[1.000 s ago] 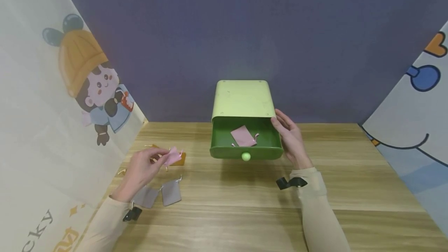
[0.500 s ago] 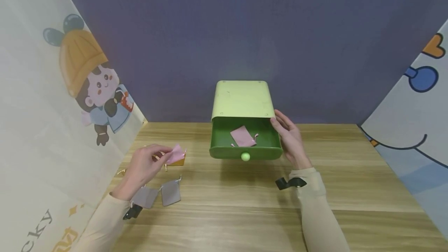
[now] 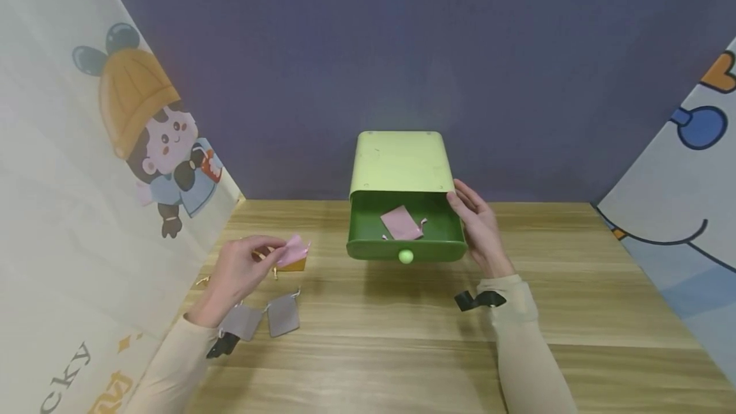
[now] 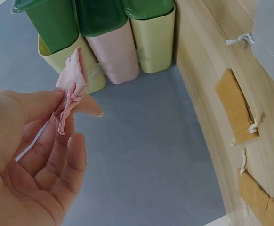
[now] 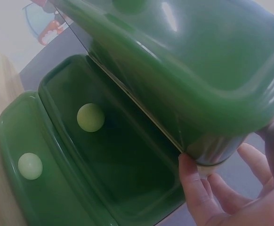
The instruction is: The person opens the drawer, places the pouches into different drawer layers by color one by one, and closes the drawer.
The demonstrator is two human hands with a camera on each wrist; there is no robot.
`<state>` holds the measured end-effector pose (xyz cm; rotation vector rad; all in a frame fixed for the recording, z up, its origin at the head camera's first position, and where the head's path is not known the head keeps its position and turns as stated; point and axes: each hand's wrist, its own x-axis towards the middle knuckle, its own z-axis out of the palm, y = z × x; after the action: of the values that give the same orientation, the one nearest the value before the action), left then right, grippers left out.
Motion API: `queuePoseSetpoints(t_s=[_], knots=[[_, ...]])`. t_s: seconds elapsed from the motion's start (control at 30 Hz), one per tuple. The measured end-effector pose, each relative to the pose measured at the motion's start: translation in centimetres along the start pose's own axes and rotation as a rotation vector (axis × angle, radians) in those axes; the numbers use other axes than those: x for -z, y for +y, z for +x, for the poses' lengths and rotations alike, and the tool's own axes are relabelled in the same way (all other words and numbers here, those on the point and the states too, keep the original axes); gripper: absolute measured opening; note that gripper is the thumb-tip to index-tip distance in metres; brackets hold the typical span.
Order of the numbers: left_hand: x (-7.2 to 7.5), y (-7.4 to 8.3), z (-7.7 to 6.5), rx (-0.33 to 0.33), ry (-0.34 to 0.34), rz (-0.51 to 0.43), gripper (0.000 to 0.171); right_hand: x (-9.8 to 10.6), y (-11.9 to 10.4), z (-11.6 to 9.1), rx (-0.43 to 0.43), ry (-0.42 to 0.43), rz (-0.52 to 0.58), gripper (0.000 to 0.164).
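Observation:
My left hand (image 3: 244, 270) pinches a small pink drawstring pouch (image 3: 294, 250) between thumb and fingertips, left of the drawer unit. In the left wrist view this pouch (image 4: 76, 77) is creased, its cord hanging near the fingertips. With thumb and fingers at the front right edge, my right hand (image 3: 483, 232) holds the side of the pale yellow-green drawer unit (image 3: 405, 158). Its green top drawer (image 3: 368, 250) is pulled out, and another pink pouch (image 3: 400, 222) lies inside. The right wrist view shows the thumb by the casing's edge, below the drawer.
Under the held pouch, an orange pouch (image 3: 292, 266) lies on the wooden table (image 3: 402, 350). Nearer me are two grey pouches (image 3: 283, 315). Another orange pouch (image 4: 261, 197) shows in the left wrist view. Lower green drawers (image 5: 127, 165) with round knobs are pushed in. A blue-grey wall stands behind.
My left hand has moved slightly right and up with the pink pouch, which now hangs less folded over the orange one. The right hand keeps its place on the drawer unit.

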<state>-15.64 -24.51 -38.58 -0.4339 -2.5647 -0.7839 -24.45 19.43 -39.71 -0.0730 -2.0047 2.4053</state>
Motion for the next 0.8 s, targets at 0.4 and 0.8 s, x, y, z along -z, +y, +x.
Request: queuePoseSetpoints(t_s=[0.4,0.8], knots=[[-0.1,1.1,0.5,0.007,0.025,-0.039,0.012,0.0,-0.2,-0.1,-0.007,0.005,-0.013,0.068],[-0.4,2.0,1.0,0.027,0.045,-0.073,0.013,-0.1,0.0,0.0,-0.008,0.025,0.003,0.066]])
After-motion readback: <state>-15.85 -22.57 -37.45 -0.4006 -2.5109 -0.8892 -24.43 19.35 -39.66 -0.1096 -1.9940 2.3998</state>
